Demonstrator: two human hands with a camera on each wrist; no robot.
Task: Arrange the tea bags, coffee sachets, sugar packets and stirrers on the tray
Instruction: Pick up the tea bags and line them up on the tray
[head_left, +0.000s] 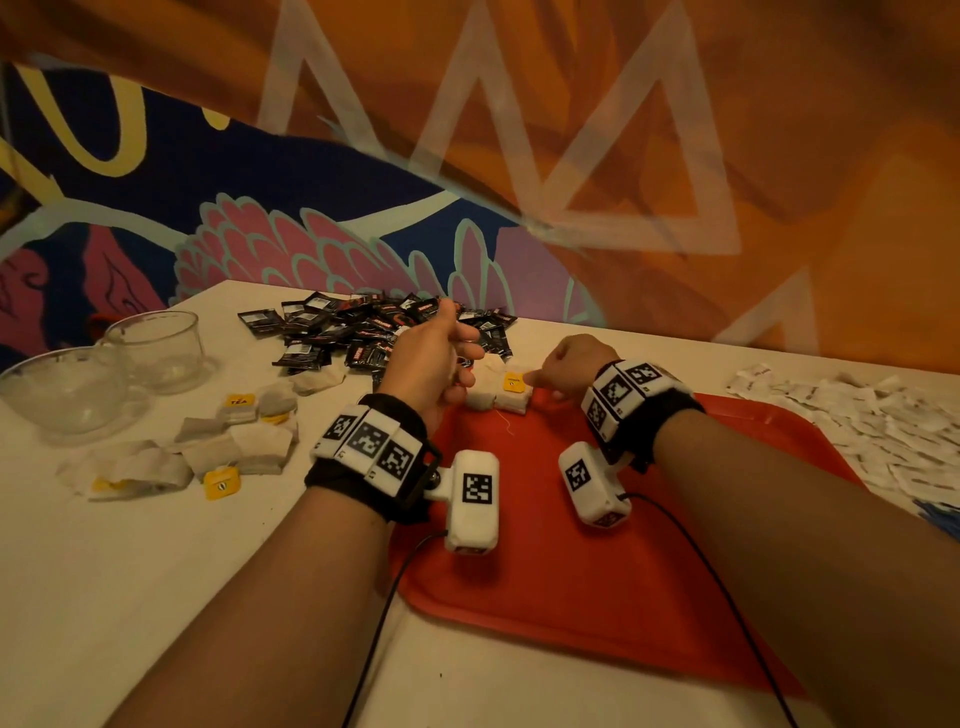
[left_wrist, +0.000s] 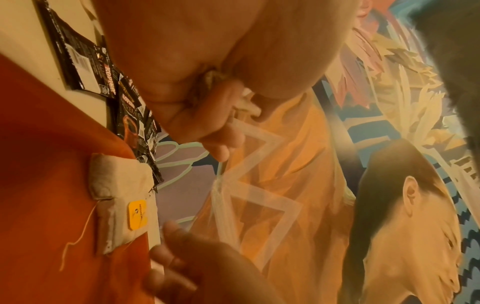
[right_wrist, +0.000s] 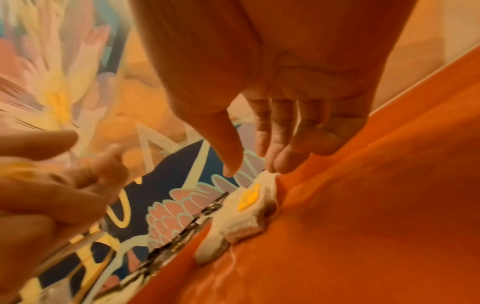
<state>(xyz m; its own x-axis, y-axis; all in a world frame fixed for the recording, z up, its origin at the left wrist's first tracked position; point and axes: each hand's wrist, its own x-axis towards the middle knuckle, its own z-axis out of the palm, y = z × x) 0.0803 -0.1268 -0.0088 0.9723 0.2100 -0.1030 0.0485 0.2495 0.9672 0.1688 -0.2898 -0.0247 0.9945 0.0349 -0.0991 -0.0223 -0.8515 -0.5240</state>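
Left hand (head_left: 434, 358) raised, fingers curled, pinching something pale. Right hand (head_left: 569, 366) lowered, fingers loosely bent, fingertips (right_wrist: 283, 162) extended downward.

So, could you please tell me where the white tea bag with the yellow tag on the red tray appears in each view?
Head: white tea bag with the yellow tag at the red plastic tray's far edge, between the hands.
Left wrist: lower left, on the tray's edge.
Right wrist: centre right, under the right hand's fingertips.
Shared landmark: the yellow tag.
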